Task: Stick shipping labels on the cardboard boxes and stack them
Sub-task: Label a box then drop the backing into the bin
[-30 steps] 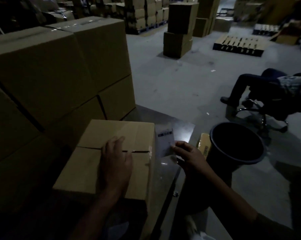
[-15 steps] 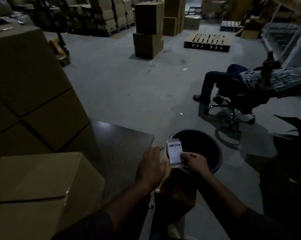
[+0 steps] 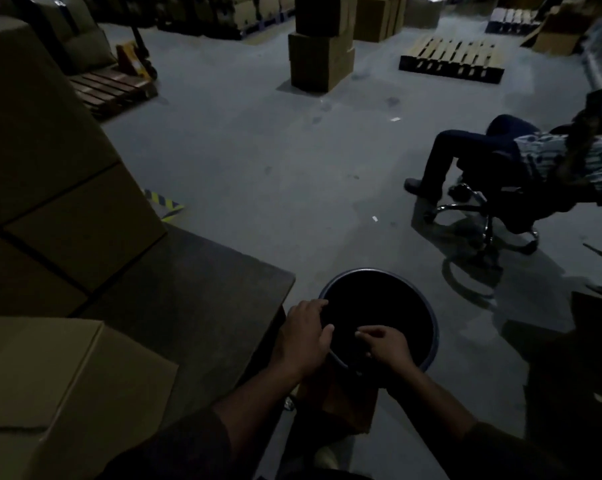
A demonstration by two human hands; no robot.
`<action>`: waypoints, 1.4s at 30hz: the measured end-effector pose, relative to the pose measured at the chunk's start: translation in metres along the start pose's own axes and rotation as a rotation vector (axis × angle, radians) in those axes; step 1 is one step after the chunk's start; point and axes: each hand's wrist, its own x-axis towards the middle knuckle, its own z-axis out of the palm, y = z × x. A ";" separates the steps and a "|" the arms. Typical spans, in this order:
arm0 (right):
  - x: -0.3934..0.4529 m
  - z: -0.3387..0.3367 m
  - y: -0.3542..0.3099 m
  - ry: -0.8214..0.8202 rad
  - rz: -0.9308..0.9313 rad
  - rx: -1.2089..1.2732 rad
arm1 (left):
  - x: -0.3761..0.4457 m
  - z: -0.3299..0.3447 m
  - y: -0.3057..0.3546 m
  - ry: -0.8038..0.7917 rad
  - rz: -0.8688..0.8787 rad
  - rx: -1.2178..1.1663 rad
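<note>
The room is looking dim, like a big storeroom. A smooth grey concrete floor point(image 3: 258, 161) is stretching away, far beyond the fingers. A dark flat tabletop point(image 3: 188, 282) is sitting just left of the fingers. A round black bin with a thin blue rim point(image 3: 431, 327) is standing right under the fingers. Far ahead, a pale wooden slatted pallet point(image 3: 452, 60) is lying flat on the floor, and a darker wooden pallet point(image 3: 109, 88) is lying off to the far left. To the right of the fingers, well apart, a black swivel chair with shiny metal legs point(image 3: 483, 216) is resting on the floor, and a person is sitting in it.
</note>
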 end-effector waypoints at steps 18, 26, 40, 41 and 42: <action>-0.188 0.220 -0.172 -0.730 -0.860 -0.038 | -0.159 -0.211 -0.076 0.892 -0.313 -0.055; -0.269 0.309 -0.168 -0.782 -1.078 -0.362 | -0.257 -0.263 -0.151 0.984 -0.536 -0.007; -0.285 0.359 -0.126 -0.526 -1.475 -1.216 | -0.297 -0.253 -0.231 0.642 -0.594 0.367; -0.287 0.357 -0.122 -0.553 -1.490 -1.213 | -0.297 -0.254 -0.230 0.647 -0.590 0.357; -0.288 0.355 -0.119 -0.556 -1.494 -1.197 | -0.297 -0.254 -0.231 0.652 -0.580 0.352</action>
